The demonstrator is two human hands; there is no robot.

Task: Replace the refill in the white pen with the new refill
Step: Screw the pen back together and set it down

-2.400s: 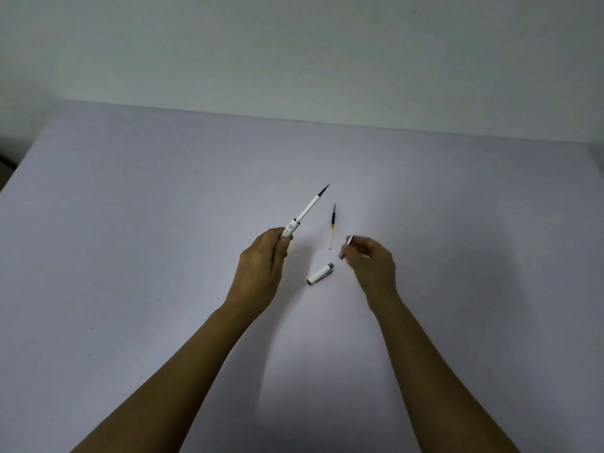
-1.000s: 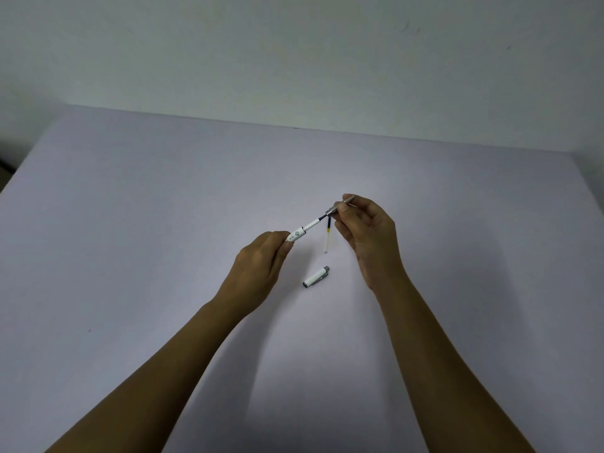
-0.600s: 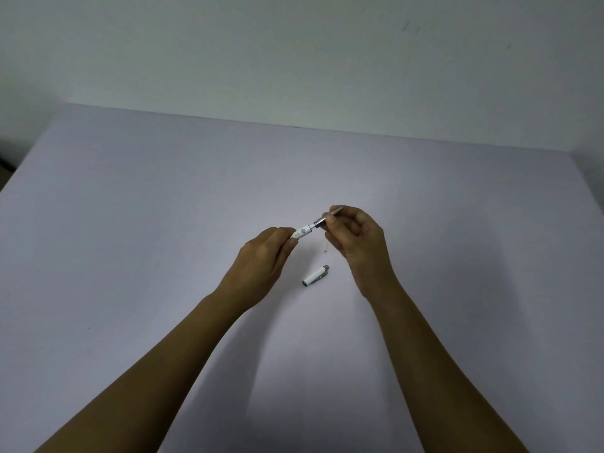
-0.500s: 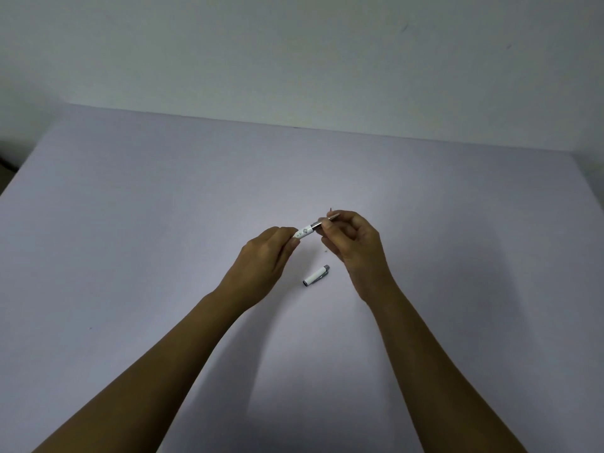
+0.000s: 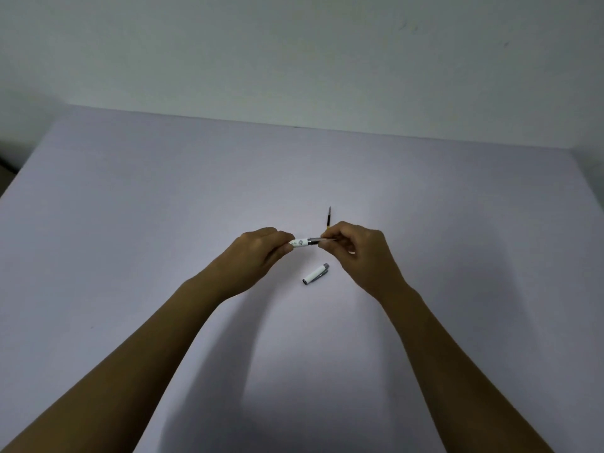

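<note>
Above the surface (image 5: 130,223), white pen (image 5: 302,242) gripped at both ends: left hand (image 5: 258,256) on barrel, right hand (image 5: 358,253) fingers closed on grey tip section. On the surface: cap (image 5: 315,274) just below, loose refill (image 5: 328,219) behind right hand, partly hidden.

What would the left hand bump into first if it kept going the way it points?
Probably the right hand. The left hand points along the white pen toward it, and both hold that pen. The pen cap lies nearer, off that line.
</note>
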